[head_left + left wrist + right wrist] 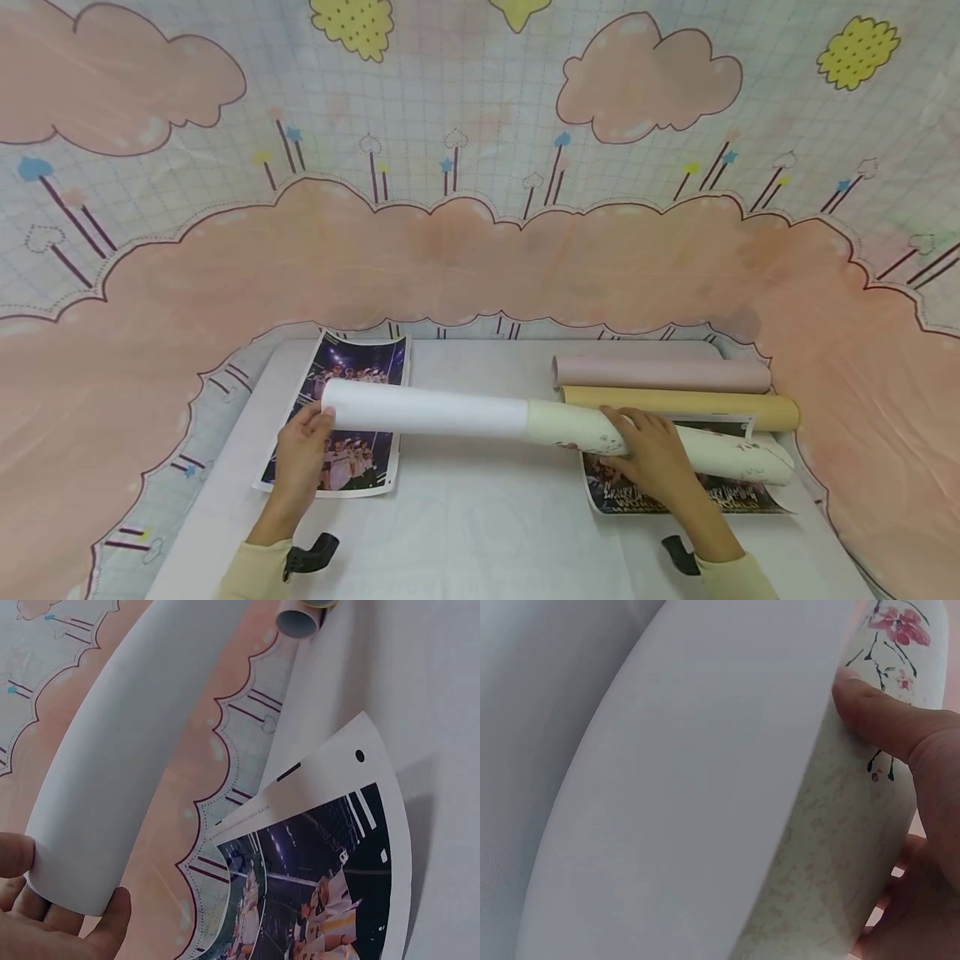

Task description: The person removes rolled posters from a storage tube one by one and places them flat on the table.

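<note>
A long roll spans both hands above the table, white paper [427, 410] on its left part and pale green floral paper [738, 457] on its right. In the right wrist view, the white sheet's straight edge [772, 877] lies against the floral surface. The left hand [300, 450] holds the roll's white left end, thumb and fingertips around the rim. On the floral part, the right hand [656, 462] grips with its thumb and fingers spread round the tube. Beneath the left end lies a printed group photo poster [360, 467]. Another dark poster [618, 496] lies under the right part.
A pink roll [660, 374] and a yellow roll [776, 411] lie side by side at the back right of the white table [480, 533]. Behind the table hangs a cloth [465, 267] with cloud patterns. Dark straps [311, 554] show at both wrists.
</note>
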A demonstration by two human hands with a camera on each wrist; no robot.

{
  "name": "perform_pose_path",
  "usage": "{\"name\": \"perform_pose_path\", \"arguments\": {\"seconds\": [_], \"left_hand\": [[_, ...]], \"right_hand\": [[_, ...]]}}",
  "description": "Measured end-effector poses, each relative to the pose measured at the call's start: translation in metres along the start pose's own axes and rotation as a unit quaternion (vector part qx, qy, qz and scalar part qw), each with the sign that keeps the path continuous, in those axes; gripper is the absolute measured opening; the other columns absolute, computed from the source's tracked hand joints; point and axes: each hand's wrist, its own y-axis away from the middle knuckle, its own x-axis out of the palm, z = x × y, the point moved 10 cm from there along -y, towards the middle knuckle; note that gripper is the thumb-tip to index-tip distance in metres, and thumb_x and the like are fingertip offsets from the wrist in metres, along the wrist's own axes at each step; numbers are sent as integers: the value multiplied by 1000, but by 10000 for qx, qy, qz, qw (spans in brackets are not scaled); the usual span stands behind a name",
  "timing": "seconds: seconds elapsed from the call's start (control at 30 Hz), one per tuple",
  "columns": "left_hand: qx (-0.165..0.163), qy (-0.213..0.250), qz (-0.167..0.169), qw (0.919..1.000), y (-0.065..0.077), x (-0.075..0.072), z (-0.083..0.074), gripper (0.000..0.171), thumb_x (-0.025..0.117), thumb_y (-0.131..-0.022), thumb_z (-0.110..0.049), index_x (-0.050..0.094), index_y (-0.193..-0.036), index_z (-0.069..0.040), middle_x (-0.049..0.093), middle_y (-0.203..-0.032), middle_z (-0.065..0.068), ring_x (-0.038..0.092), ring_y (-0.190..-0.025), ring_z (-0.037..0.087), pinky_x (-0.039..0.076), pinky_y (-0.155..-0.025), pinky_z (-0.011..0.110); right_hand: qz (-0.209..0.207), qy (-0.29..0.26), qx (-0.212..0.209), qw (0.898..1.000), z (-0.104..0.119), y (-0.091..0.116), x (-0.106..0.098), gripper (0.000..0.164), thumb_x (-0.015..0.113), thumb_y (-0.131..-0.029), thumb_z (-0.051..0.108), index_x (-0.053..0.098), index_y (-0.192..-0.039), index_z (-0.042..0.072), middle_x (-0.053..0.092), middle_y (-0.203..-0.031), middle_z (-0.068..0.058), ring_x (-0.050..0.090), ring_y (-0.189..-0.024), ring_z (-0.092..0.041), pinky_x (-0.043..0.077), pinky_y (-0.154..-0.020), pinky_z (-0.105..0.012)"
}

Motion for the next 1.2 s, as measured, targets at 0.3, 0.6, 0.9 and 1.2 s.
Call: {"name": "perform_pose_path", "arguments": {"seconds": [0.3, 0.6, 0.9, 1.2], "left_hand": [[-178, 488, -685, 9963, -1, -24, 5, 40, 50, -103, -25, 51, -133, 1, 66, -96, -23, 57, -97, -3, 45, -82, 9], [-102, 584, -824, 9948, 3, -32, 6, 42, 50, -103, -27, 51, -134, 2, 66, -96, -26, 55, -101, 1, 42, -82, 12], [-122, 662, -774, 9947, 4, -29, 3, 41, 50, -103, -27, 50, -134, 0, 65, -98, -25, 55, -103, 3, 43, -82, 12], [-110, 513, -754, 9958, 8, -28, 1, 43, 49, -103, -28, 49, -136, 0, 64, -99, -25, 55, -100, 2, 44, -80, 11]], "right_hand": [[-5, 91, 123, 9999, -11, 5, -5, 85, 88, -67, 38, 51, -141, 16, 63, -123, -18, 60, -112, -43, 41, -98, -61], [164, 177, 64, 9997, -21, 8, -5, 84, 87, -70, 38, 49, -142, 16, 63, -124, -18, 59, -112, -44, 41, -97, -62], [258, 374, 14, 9990, -36, 7, -3, 81, 87, -70, 31, 50, -141, 14, 62, -123, -20, 58, -113, -45, 41, -97, -64], [454, 402, -24, 9982, -53, 4, 6, 81, 89, -69, 24, 51, -140, 12, 62, -125, -22, 57, -114, -46, 39, -98, -65]]}}
